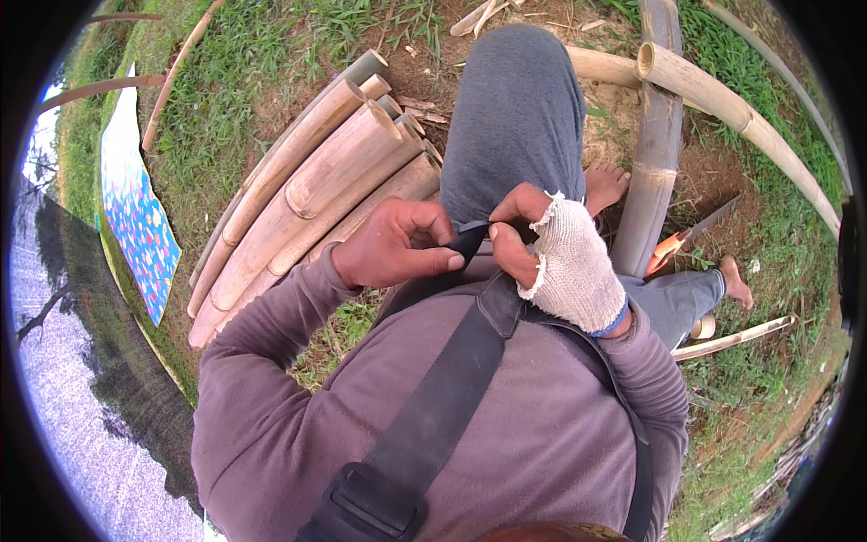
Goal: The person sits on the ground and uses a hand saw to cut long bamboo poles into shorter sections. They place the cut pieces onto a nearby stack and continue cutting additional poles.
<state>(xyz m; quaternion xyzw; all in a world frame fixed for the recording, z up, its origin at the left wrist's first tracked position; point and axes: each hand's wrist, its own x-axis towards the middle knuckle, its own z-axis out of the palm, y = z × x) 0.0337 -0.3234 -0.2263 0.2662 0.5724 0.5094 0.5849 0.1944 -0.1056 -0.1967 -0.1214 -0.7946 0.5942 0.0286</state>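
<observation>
In front of my torso, my left hand (397, 240) pinches a small piece of black fabric (468, 240) between thumb and fingers. My right hand (567, 260), in a white fingerless knit glove with a blue cuff edge, holds the other side of that piece with bare thumb and forefinger. A wide black strap (442, 406) crosses my chest from just below the hands, and a black buckle (375, 502) sits lower on it. Whether the fabric belongs to the strap or to a bag, I cannot tell. My grey-trousered knee (519, 99) is raised beyond the hands.
Several cut bamboo poles (312, 194) lie stacked at the left. A thick bamboo pole (652, 154) stretches along my right, crossed by another pole (722, 99). Beside it lies a saw (670, 248) with an orange handle. A blue flowered sheet (140, 221) lies on grass at far left.
</observation>
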